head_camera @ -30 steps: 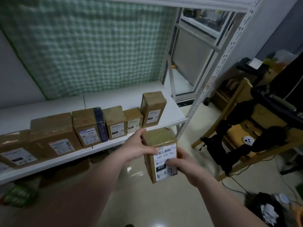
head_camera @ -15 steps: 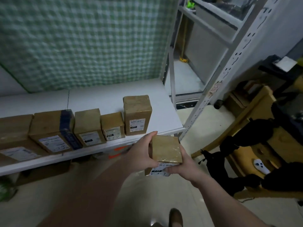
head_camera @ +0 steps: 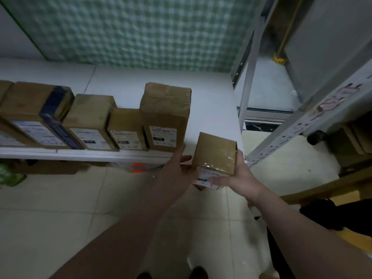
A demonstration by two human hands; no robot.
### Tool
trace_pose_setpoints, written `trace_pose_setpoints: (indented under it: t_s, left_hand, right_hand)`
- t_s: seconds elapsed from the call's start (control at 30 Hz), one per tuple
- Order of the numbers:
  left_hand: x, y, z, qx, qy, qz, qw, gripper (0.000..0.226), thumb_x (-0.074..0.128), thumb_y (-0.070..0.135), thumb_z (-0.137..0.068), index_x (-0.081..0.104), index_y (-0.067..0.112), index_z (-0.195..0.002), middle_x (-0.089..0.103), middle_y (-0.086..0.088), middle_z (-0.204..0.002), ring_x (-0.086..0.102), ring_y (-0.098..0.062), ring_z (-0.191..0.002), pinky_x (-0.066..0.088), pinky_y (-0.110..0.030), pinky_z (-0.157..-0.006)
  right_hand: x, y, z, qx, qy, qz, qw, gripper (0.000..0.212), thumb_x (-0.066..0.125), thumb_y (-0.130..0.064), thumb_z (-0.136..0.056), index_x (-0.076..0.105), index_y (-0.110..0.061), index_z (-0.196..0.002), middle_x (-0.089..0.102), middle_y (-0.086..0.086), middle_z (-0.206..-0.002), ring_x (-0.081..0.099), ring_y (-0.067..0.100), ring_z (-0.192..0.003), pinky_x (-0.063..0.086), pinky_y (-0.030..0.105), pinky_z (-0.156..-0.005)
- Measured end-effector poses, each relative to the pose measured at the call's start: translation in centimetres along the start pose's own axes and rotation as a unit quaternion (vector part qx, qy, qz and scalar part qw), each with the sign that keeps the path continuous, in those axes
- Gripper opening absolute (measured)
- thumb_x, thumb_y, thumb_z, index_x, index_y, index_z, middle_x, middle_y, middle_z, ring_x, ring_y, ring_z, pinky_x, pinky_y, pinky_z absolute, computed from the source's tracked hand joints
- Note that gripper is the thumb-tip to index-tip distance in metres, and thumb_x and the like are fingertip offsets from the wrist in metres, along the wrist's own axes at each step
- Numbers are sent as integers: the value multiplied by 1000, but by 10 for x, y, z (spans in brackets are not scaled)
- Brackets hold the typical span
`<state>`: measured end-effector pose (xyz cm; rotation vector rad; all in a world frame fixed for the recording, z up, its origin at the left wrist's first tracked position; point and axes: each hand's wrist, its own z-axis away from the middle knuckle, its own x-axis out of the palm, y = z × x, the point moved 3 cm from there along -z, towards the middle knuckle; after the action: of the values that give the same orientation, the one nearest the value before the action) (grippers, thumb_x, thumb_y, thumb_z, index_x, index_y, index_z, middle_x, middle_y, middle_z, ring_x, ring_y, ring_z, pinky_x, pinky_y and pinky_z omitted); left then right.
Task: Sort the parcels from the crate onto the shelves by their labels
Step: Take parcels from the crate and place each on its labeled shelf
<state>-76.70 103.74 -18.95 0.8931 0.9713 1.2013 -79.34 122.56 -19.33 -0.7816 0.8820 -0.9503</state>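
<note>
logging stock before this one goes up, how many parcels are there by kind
plain brown parcels on the white shelf: 4 (one cut off at the left edge)
blue-taped parcel on the shelf: 1
held parcel, in the right hand: 1
total: 6

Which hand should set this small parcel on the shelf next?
Right. The right hand grips the small parcel at the bare end of the shelf; the left hand only touches its side, fingers straight.
</note>
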Motion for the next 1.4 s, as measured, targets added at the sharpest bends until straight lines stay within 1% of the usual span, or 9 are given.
trace_pose_setpoints:
  t_s: [0.2,0.5,0.7,0.83,0.97,1.1,1.27,1.33,1.4]
  left_hand:
    - [13,-51,-34,-18,41,-107,993,36,56,22,-93,54,22,-129,60,9,-110,59,-16,-109,45,-28,-90]
    - [36,-99,-59,4,7,-129,992,66,53,9,-93,24,27,-150,53,-9,-135,53,-29,-120,47,-46,-99]
    - [41,-102,-61,-15,9,-122,992,66,54,9,-94,23,31,-148,49,9,-132,53,-13,-118,44,-25,-96]
    - [37,-100,-65,-57,1,-154,986,69,53,8,-94,17,21,-151,47,-7,-141,49,-24,-125,44,-32,-99]
    - [30,-99,-70,-80,-3,-156,984,63,49,6,-97,18,16,-150,53,-5,-126,55,-14,-103,47,-18,-83]
    - [15,-104,-79,-109,14,-209,972,73,55,14,-90,16,17,-152,48,-13,-131,53,-28,-113,48,-45,-97]
    - [0,-105,-82,-140,25,-184,973,81,62,20,-83,18,17,-151,44,-14,-140,49,-34,-123,45,-48,-100]
    - [-7,-106,-76,-150,31,-150,977,67,58,14,-91,25,16,-149,48,-12,-134,54,-31,-115,47,-44,-96]
    - [-11,-104,-64,-159,23,-101,982,49,54,6,-93,41,16,-139,57,-7,-107,58,-21,-86,51,-28,-73]
  right_hand:
    - [-4,18,-67,-36,23,12,999,109,90,-8,-63,20,-30,-144,51,1,-133,54,23,-122,50,48,-101]
    - [5,52,-104,-68,39,61,995,101,84,-2,-71,24,-26,-148,59,-5,-115,59,20,-114,53,40,-96]
    - [19,66,-106,-52,110,143,982,79,84,-14,-73,41,-19,-139,56,-10,-107,58,17,-105,48,28,-85]
    - [26,66,-114,-50,138,159,976,78,85,-16,-71,43,-18,-137,59,-6,-108,53,12,-96,44,24,-77]
    - [33,60,-123,-55,157,163,973,75,83,-16,-74,40,-19,-136,53,-10,-105,51,11,-95,41,21,-75]
    - [38,56,-132,-48,162,158,973,77,82,-15,-75,38,-18,-139,59,-5,-115,53,12,-100,41,23,-79]
    - [44,52,-138,-11,178,157,971,76,80,-15,-77,36,-17,-140,61,1,-124,58,22,-113,41,23,-81]
    - [46,51,-138,4,178,156,972,77,81,-16,-78,36,-16,-140,61,2,-125,58,24,-115,42,25,-82]
    - [45,51,-131,22,184,159,970,83,82,-18,-77,33,-15,-144,60,4,-129,57,26,-118,45,30,-88]
